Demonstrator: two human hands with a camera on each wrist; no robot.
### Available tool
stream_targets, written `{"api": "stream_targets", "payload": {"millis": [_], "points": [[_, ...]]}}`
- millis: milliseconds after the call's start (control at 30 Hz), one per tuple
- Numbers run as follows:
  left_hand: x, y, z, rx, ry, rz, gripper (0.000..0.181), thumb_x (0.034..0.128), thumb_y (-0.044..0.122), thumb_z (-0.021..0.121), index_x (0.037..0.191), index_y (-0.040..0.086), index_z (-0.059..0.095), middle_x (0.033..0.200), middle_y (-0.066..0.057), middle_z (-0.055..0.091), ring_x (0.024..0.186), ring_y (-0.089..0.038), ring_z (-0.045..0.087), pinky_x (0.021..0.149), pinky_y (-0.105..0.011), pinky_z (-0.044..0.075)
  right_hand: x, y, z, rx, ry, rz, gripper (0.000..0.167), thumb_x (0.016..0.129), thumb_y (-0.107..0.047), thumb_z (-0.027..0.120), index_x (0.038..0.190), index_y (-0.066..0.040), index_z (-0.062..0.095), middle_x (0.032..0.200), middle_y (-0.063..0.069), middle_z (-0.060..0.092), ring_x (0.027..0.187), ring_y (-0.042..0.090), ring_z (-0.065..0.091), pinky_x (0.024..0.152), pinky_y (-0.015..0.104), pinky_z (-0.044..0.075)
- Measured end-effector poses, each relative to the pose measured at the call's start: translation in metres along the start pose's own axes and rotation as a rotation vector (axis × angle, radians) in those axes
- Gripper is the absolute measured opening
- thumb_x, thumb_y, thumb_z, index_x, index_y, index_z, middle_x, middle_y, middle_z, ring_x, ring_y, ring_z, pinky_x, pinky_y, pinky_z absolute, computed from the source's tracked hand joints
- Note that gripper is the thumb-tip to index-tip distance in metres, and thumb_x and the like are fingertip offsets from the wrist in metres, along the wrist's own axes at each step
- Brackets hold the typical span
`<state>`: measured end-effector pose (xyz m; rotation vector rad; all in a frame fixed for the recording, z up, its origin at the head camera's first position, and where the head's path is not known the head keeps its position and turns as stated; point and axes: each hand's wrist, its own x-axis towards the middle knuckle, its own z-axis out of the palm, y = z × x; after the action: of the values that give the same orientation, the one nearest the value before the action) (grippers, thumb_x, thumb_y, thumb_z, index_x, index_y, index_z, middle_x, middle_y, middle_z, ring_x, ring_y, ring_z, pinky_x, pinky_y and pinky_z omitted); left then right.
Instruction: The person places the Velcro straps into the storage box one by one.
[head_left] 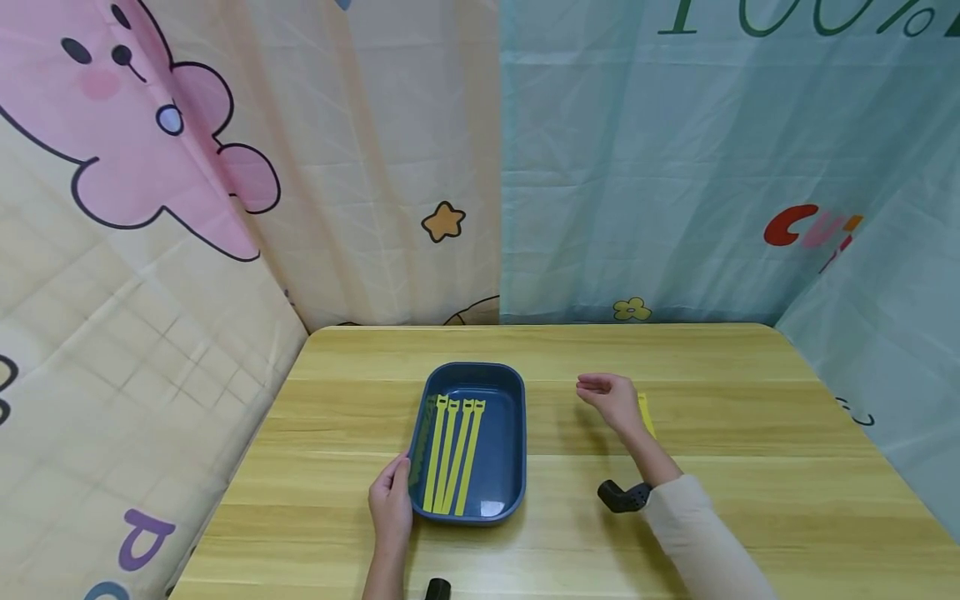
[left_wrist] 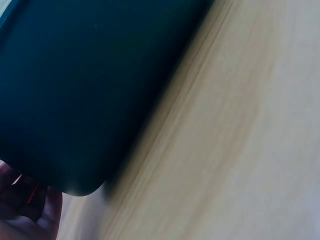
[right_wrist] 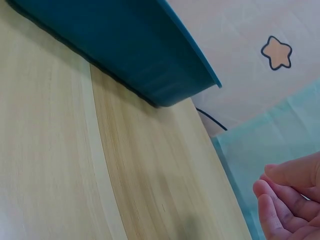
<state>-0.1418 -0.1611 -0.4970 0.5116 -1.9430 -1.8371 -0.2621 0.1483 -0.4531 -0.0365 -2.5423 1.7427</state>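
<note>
A dark blue tray (head_left: 501, 450) lies on the table. Several yellow hook-and-loop cable ties (head_left: 470, 458) are side by side along its left half, slotted heads toward the far end. My left hand (head_left: 392, 504) grips the tray's left side, thumb at the rim; in the left wrist view its fingers (left_wrist: 50, 210) show by the tray's corner. Over the table to the right of the tray hangs my right hand (head_left: 613, 402), fingers loosely bent and nothing between them, as the right wrist view also shows. Just beyond that wrist, a yellow piece (head_left: 647, 415) is partly hidden by the forearm.
The wooden table (head_left: 555, 533) backs onto a printed curtain (head_left: 375, 208), with more cloth at both sides. A black wrist device (head_left: 624, 497) sits by the right forearm, and another black device (head_left: 438, 589) shows at the bottom edge.
</note>
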Motion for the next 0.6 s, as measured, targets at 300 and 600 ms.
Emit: {"api": "stream_targets", "payload": {"millis": [300, 600], "points": [[-0.001, 0.001, -0.001, -0.022, -0.016, -0.001, 0.029, 0.0944, 0.009, 0.049, 0.112, -0.011, 0.060, 0.117, -0.022, 0.057, 0.112, -0.027, 0.049, 0.081, -0.009, 0.038, 0.003, 0.009, -0.010, -0.023, 0.029, -0.004, 0.028, 0.085, 0.000, 0.063, 0.110, 0.013, 0.059, 0.102, 0.023, 0.063, 0.094, 0.031, 0.061, 0.076, 0.029, 0.051], [0.000, 0.001, 0.000, -0.011, -0.007, 0.005, 0.028, 0.0938, 0.008, 0.049, 0.111, -0.011, 0.061, 0.116, -0.022, 0.058, 0.112, -0.028, 0.049, 0.082, -0.009, 0.038, 0.005, 0.012, -0.023, 0.006, 0.057, 0.050, 0.030, 0.085, 0.002, 0.061, 0.113, 0.014, 0.057, 0.106, 0.026, 0.061, 0.094, 0.028, 0.061, 0.074, 0.024, 0.051]]}}
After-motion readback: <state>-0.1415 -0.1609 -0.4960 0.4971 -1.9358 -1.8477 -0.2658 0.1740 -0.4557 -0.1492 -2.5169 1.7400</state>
